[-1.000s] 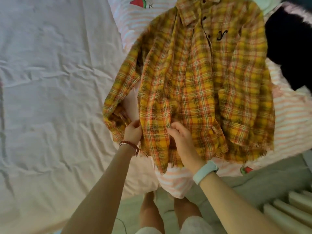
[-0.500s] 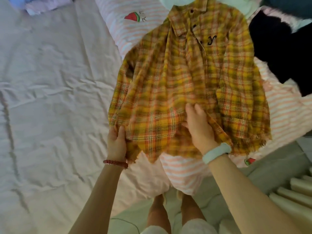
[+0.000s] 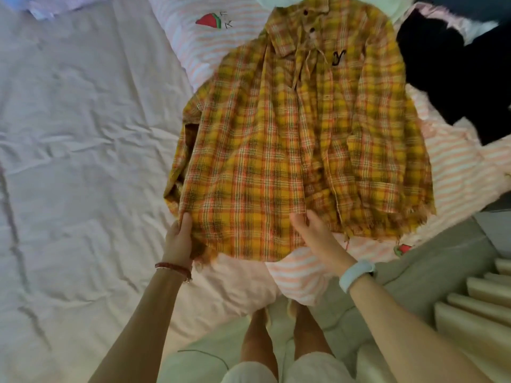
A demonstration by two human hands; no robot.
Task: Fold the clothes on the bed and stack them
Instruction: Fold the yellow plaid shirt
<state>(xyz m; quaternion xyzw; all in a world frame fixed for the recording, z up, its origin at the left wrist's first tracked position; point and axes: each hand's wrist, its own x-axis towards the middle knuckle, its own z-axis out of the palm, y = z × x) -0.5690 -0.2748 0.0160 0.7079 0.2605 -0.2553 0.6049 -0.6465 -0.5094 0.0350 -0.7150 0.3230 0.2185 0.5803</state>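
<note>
Shirt (image 3: 298,139) spread flat, our left hand (image 3: 179,241) and right hand (image 3: 315,233) pinching its frayed hem, bed (image 3: 83,134) bare to our left

A wide bed (image 3: 83,161) fills most of the room here, its pale pinkish sheet creased and rumpled. Over its near corner lies a pink-and-white striped blanket (image 3: 456,167) with small watermelon motifs. Beside the bed runs a greenish-grey floor (image 3: 431,261), and a ribbed, cream-coloured object (image 3: 481,305) sits at the right edge.
</note>
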